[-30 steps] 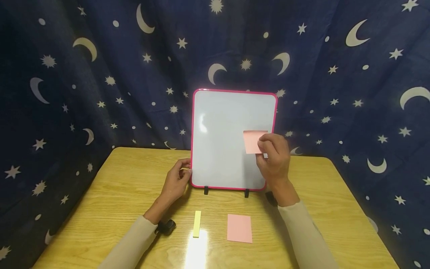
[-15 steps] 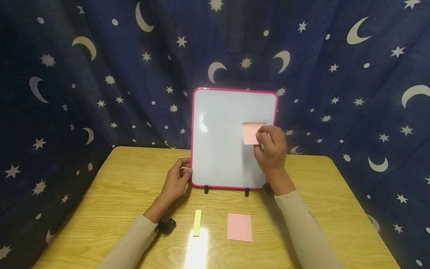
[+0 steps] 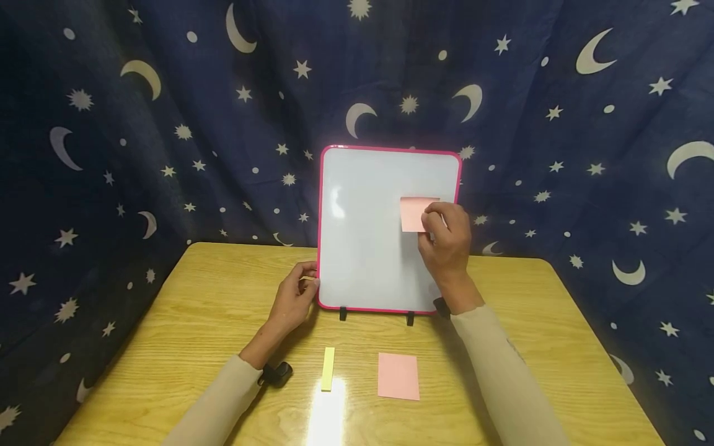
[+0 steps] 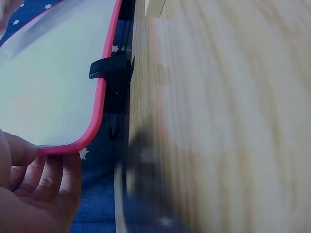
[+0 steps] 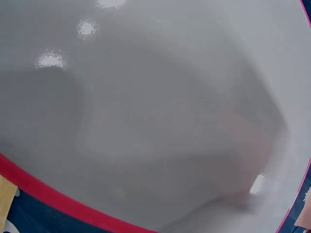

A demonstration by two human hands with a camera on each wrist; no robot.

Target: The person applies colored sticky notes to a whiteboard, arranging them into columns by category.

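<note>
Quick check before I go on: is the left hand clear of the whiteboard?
No, in the left wrist view the left hand holds the whiteboard by its pink frame, near a rounded corner.

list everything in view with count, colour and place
Flat wooden table: 1, yellow-brown, foreground
Patterned fabric curtain: 1, dark blue, background
Rectangular glossy whiteboard: 1, white, pink frame, on table
Hooked supports: 2, black, whiteboard's bottom edge
Square paper note: 1, pink, in right hand
Square paper piece: 1, pink, on table
Narrow strip: 1, yellow, left of that
Left hand: 1, bare, whiteboard's left edge
Right hand: 1, bare, before whiteboard
Sleeves: 2, beige, forearms
Wrist devices: 2, black, wrists
</note>
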